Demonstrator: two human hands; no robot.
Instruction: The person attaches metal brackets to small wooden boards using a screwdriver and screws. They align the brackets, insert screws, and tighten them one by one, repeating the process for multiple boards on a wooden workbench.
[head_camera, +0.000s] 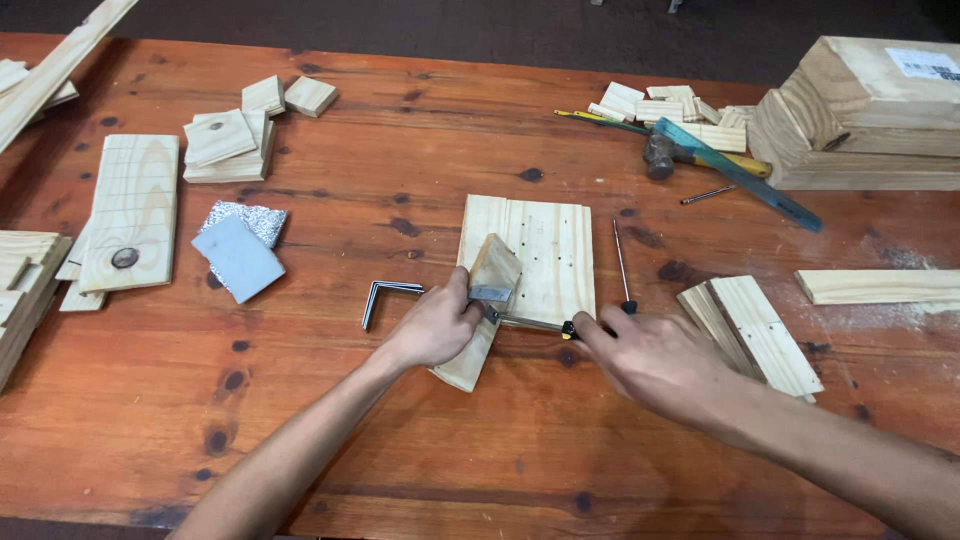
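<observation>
Two bare forearms reach in from the near edge of a reddish, knotty wooden table (300, 420). Curled at the middle of it, the left hand (435, 325) presses down on a narrow pine strip (478, 325) that lies slanted over the lower left corner of a pale square board (540, 255) dotted with small holes. A small metal bracket (490, 294) sits on the strip right at the thumb. Just to the right, the right hand (655, 355) is closed round the dark handle of a screwdriver (535, 322), whose thin shaft runs leftward, low over the board's near edge, to the bracket. Close by on the left lies a bent steel angle piece (385, 297); a second, slender screwdriver (622, 265) rests along the board's right side, and two flat slats (755, 335) lie just beyond the right hand. Further left are a grey sanding block (238, 257) on a crinkled foil-like sheet and a long plank with a dark knot (128, 210). Stacks of small cut blocks (235, 140), a hammer (670, 155), a teal ruler (740, 175) and heaped timber (860, 110) crowd the far side. Open tabletop lies in front of the hands, toward the near edge.
</observation>
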